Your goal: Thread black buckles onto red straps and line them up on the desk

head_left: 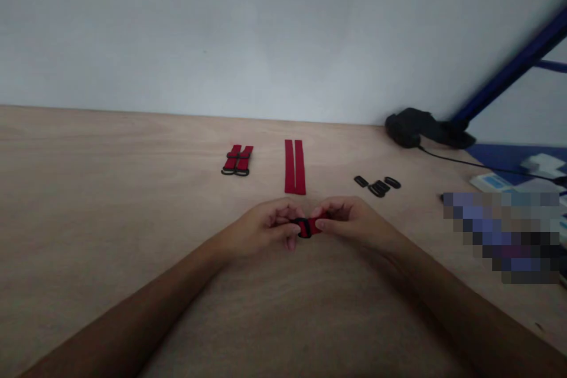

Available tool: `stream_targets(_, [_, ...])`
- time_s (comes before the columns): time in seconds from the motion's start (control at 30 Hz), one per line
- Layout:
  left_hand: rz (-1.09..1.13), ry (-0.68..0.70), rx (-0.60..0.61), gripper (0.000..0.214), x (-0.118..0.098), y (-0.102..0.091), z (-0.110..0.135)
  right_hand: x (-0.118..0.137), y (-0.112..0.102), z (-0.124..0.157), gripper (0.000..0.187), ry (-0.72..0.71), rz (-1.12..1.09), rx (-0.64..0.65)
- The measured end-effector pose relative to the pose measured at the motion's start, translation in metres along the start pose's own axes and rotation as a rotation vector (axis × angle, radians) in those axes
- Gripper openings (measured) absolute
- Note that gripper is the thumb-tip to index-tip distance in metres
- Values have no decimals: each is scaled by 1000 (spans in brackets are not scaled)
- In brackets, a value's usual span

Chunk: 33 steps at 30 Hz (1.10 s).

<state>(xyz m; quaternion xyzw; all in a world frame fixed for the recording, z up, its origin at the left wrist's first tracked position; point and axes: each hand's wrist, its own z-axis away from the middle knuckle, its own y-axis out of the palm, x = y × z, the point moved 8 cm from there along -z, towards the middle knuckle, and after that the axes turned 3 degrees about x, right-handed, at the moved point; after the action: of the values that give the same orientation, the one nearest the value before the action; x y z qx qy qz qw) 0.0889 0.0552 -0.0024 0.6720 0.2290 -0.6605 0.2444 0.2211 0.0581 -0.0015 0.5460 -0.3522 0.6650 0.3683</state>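
Observation:
Both my hands meet over the middle of the wooden table (88, 201). My left hand (266, 225) pinches a small black buckle (303, 228) threaded on a short red strap (313, 226). My right hand (349, 221) grips the strap's other end, fingers curled. Just beyond my hands lie two flat red straps (295, 166) side by side. Further left sit two finished red straps with black buckles (238, 160). To the right is a small pile of loose black buckles (378, 185).
A black device (414, 126) with a cable lies at the back right by the wall. A blue metal frame (509, 68) slants up at the right. White and blue items and a blurred patch (505, 233) occupy the right edge.

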Motion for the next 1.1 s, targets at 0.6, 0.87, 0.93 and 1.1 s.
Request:
stream_targets(0.6, [-250, -2, -64, 14, -15, 3, 9, 1, 7, 1, 18, 10, -37, 120])
stream_targets(0.87, [-37, -30, -22, 11, -5, 9, 6, 7, 17, 3, 17, -28, 37, 194])
stream_targets(0.93, [-20, -23, -32, 11, -4, 8, 5, 7, 15, 3, 17, -31, 23, 176])
stream_targets(1.1, [-71, 43, -68, 12, -11, 4, 5, 6, 6, 2, 19, -47, -18, 43])
